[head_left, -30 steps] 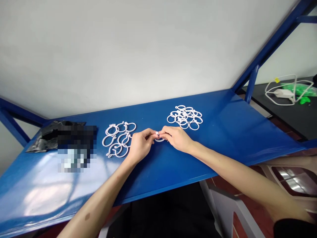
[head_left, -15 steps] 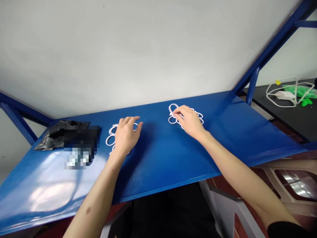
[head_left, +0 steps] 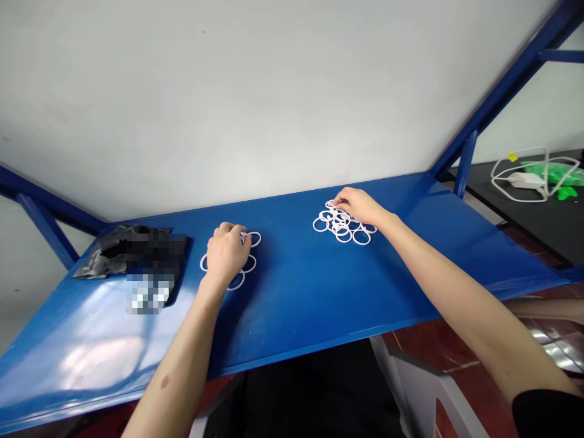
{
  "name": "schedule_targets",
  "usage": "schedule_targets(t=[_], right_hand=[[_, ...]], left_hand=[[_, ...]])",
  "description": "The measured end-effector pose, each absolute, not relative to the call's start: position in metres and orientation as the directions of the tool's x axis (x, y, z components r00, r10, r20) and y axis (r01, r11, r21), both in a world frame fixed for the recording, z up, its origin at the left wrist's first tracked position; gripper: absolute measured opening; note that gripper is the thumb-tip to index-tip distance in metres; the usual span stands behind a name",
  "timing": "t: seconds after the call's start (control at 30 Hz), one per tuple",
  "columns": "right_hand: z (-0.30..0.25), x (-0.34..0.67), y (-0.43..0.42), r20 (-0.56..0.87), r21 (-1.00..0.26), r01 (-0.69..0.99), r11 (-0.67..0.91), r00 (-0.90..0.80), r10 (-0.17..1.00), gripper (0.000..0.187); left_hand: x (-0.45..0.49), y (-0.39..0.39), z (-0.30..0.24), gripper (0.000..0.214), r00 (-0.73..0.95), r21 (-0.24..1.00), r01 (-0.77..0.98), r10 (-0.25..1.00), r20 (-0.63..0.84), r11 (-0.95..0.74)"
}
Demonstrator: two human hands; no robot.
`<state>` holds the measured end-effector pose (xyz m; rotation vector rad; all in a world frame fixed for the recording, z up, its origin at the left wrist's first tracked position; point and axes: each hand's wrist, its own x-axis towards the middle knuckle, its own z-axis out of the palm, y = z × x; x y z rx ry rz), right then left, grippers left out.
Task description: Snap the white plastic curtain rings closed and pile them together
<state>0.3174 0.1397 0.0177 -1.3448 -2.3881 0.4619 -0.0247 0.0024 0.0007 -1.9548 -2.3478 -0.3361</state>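
My left hand is palm down over several white rings on the blue table, its fingers and thumb closed on a ring near the far side of this group. Parts of the rings show around the hand; those beneath are hidden. At the right, a heap of thin white rings lies overlapping, some with small knobs or eyelets. Reaching in from the right, my right hand has its thumb and fingertips pinched at the heap's far edge, on a white ring there.
A black plastic bag lies at the table's left, beside a dark, pixelated item. Blue frame bars rise at the table's ends, with a white wall behind. On a black surface at the right are a white cable and green plastic.
My left hand has closed from spread fingers onto a ring. My right hand has shifted to the far right side of its heap, uncovering more rings. The view has shifted slightly.
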Motion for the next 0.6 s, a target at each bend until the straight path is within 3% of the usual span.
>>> schedule_targets(t=[0.27,0.5,0.6], right_hand=[[0.017,0.325,0.135,0.213,-0.295,0.780,0.551,-0.509,0.834,0.021],[0.032,0.311,0.101,0.409,-0.312,0.733,0.605,-0.471,0.781,0.021],[0.031,0.287,0.077,0.413,-0.295,0.686,0.665,-0.537,0.736,0.019]], left_hand=[[-0.021,-0.001,0.011,0.038,-0.204,0.094,0.976,0.973,0.105,0.194],[-0.021,0.001,0.010,0.035,-0.205,0.135,0.973,0.973,0.109,0.189],[-0.023,0.003,0.007,0.032,-0.208,0.190,0.965,0.970,0.123,0.182]])
